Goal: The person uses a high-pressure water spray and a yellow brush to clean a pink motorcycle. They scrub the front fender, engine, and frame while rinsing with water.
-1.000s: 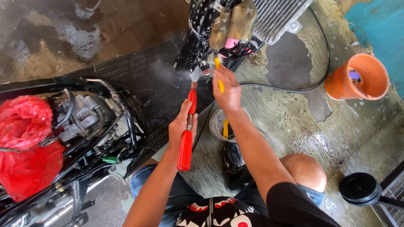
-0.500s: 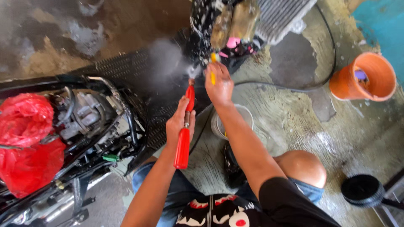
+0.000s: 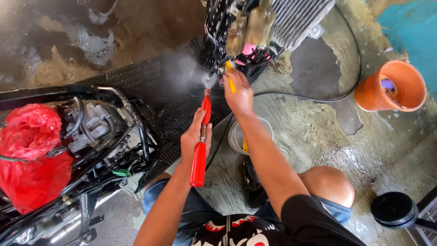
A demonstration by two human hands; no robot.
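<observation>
Scanning left to right: red plastic bag (image 3: 27, 159) over the stripped motorcycle frame (image 3: 100, 132), unchanged. Left hand (image 3: 195, 136) wrapped around the red spray gun (image 3: 200, 146), nozzle aimed up at the soapy engine part (image 3: 246, 32); mist at the tip is thinner than half a second ago. Right hand (image 3: 239, 93) closed on a yellow-handled brush (image 3: 230, 75), bristles apparently against the part, now slightly higher. White container (image 3: 241, 136) sits below the right forearm. Orange bucket (image 3: 391, 86) far right, untouched.
</observation>
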